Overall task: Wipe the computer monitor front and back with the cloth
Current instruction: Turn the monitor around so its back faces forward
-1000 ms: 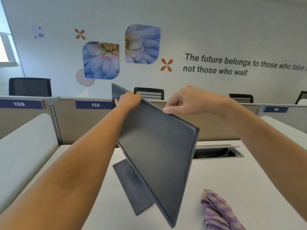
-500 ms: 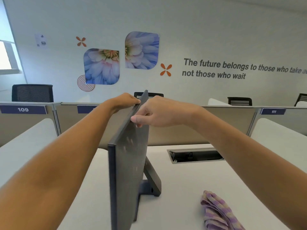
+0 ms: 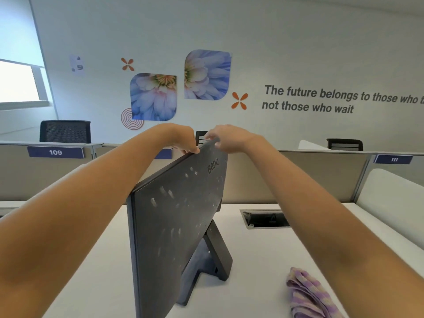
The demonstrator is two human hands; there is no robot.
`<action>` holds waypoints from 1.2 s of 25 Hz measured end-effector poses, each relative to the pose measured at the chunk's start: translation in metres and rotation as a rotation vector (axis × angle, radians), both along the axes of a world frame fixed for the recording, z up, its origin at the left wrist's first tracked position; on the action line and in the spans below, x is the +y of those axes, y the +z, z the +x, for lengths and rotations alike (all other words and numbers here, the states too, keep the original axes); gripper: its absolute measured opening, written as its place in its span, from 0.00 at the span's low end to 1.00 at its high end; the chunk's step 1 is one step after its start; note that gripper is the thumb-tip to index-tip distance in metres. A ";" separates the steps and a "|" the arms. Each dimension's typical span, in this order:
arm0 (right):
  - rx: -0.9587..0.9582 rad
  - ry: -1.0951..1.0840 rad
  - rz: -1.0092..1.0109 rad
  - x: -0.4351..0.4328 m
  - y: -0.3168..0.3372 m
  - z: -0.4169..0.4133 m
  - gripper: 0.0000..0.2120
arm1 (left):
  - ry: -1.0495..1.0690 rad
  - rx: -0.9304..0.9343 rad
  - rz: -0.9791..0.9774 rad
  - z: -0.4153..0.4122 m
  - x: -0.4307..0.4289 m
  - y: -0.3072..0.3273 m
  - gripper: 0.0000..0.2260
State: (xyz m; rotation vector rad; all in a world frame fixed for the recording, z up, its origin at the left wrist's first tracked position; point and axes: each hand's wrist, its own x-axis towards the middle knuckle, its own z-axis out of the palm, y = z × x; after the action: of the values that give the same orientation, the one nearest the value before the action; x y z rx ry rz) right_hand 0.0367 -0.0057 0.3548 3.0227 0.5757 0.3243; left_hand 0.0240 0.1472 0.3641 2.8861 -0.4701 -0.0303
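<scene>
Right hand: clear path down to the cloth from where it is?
Probably yes, once it lets go. The right hand grips the top edge of the monitor. The cloth lies on the desk below the right forearm, on the hand's side of the monitor, with nothing between them.

A white desk (image 3: 263,255) fills the lower view; a dark monitor (image 3: 176,216) stands near its middle, back panel toward the viewer, on a dark stand (image 3: 213,260) whose foot sits flat on the desktop. Right of the stand and apart from it, nearer the viewer, lies a crumpled purple-and-cream checked cloth (image 3: 309,294); farther back on the right, an open rectangular cable hatch (image 3: 266,218) is set into the desktop.
</scene>
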 end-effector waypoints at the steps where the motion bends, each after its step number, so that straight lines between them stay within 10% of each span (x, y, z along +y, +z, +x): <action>1: -0.002 -0.023 -0.052 0.004 -0.006 0.010 0.26 | 0.031 -0.015 0.050 -0.005 -0.004 0.002 0.16; 11: -0.256 0.005 -0.248 0.003 -0.039 0.044 0.18 | 0.346 -0.339 -0.007 -0.045 -0.045 -0.028 0.16; 30: -0.170 -0.048 -0.086 0.001 -0.034 0.038 0.19 | 0.427 -0.436 -0.122 -0.030 -0.020 -0.033 0.15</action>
State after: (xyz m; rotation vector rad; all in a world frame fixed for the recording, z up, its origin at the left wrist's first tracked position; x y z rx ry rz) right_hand 0.0745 -0.0046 0.3209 2.8845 0.4906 0.5337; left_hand -0.0061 0.1267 0.3311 2.7986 0.0877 0.6764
